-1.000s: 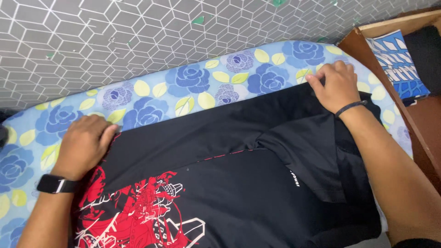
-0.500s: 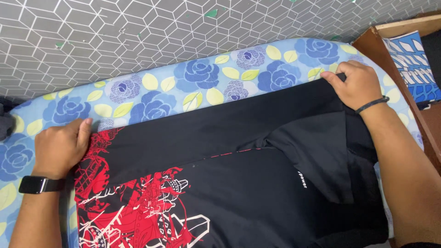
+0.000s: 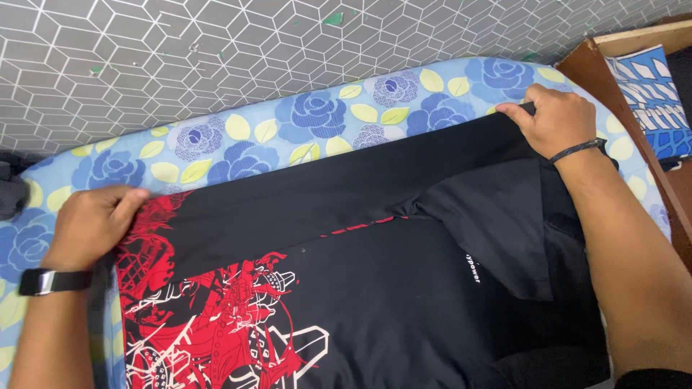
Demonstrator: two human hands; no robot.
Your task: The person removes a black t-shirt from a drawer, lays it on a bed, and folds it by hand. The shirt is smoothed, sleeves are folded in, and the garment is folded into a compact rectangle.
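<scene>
T-shirt (image 3: pixel 375 288), black with a red-and-white graphic print, lies spread flat over an ironing board (image 3: pixel 303 130) covered in pale blue cloth with blue roses and yellow leaves. Its far side edge is folded inward as a long band running nearly the board's whole length, and a short sleeve (image 3: pixel 497 230) lies folded across the body toward the right (a thin red line of stitching shows just where the fold meets the chest).

At the left end of that fold the left hand (image 3: pixel 90 223) has its fingers closed on the printed hem corner, pinching the cloth; a black wristwatch (image 3: pixel 47 281) sits on that wrist. At the right end the right hand (image 3: pixel 555 119) grips the black edge near the shoulder, thumb over the fabric, with a thin black bracelet (image 3: pixel 577 150) on its wrist. Both hands are well apart, one at each end.

Behind the board rises a grey wall (image 3: pixel 216 57) patterned in white-lined cubes. Beside the board's right tip stands a wooden shelf (image 3: pixel 620 94) holding a blue-and-white patterned cloth (image 3: pixel 652 94).
</scene>
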